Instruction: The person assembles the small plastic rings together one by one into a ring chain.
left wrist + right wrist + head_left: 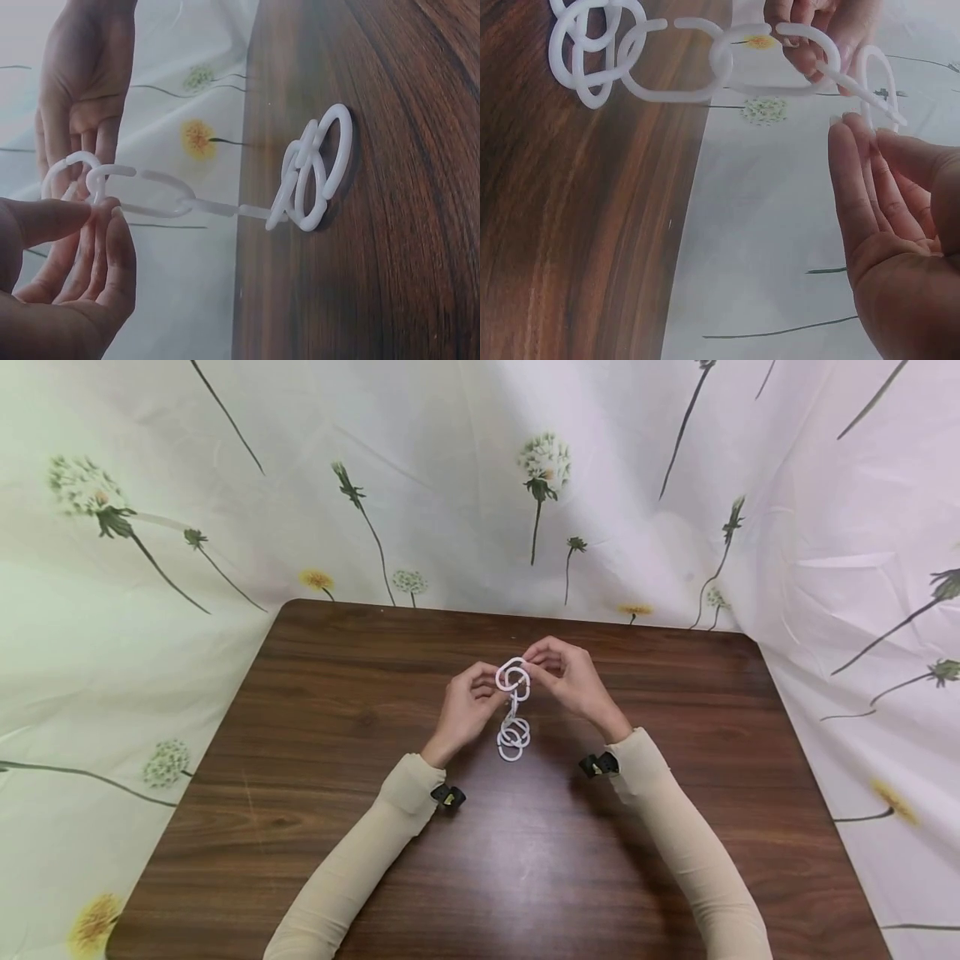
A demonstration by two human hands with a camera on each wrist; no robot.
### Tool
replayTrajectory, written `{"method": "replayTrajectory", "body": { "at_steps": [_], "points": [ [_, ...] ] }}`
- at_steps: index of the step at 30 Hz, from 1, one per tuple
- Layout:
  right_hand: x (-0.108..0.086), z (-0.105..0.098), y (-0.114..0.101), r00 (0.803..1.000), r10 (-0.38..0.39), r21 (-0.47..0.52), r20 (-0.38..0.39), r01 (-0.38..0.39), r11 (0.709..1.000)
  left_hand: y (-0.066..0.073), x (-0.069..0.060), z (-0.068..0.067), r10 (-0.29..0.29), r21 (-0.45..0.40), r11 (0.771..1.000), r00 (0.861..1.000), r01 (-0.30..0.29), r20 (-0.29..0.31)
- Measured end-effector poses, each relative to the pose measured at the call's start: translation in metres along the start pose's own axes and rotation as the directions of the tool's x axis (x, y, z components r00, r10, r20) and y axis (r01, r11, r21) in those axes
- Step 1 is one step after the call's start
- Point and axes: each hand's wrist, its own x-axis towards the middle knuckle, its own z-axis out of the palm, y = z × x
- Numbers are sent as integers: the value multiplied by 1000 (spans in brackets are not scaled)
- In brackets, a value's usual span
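A chain of white plastic links hangs between the two hands, its lower links gathered in a small heap on the table. With thumb and fingertips the left hand pinches a link near the chain's top. The right hand pinches the top end link from the other side. In the left wrist view, the heaped links lie on the wood and a stretched link leads up to the left fingertips. Small gaps show in several links in the right wrist view, one of them in this oval link.
The dark brown wooden table spreads around the hands. Behind it and at its sides hangs a white cloth printed with dandelions. A small black device is strapped at the left wrist, and another black device at the right.
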Motion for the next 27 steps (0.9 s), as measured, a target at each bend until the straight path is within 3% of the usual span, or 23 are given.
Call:
{"method": "replayTrajectory", "body": {
  "at_steps": [9,18,27],
  "points": [
    [5,-9,-10,998,-54,4,-26,55,998,-1,0,-5,2,-13,1000,1000,-2,1],
    [6,-14,-24,996,-58,-23,-64,57,998,-1,-1,-7,1,-11,1000,1000,-1,6],
    [3,-12,-54,999,-42,-39,-20,41,998,2,1,-10,9,-1,1000,1000,-9,11]
  ]
}}
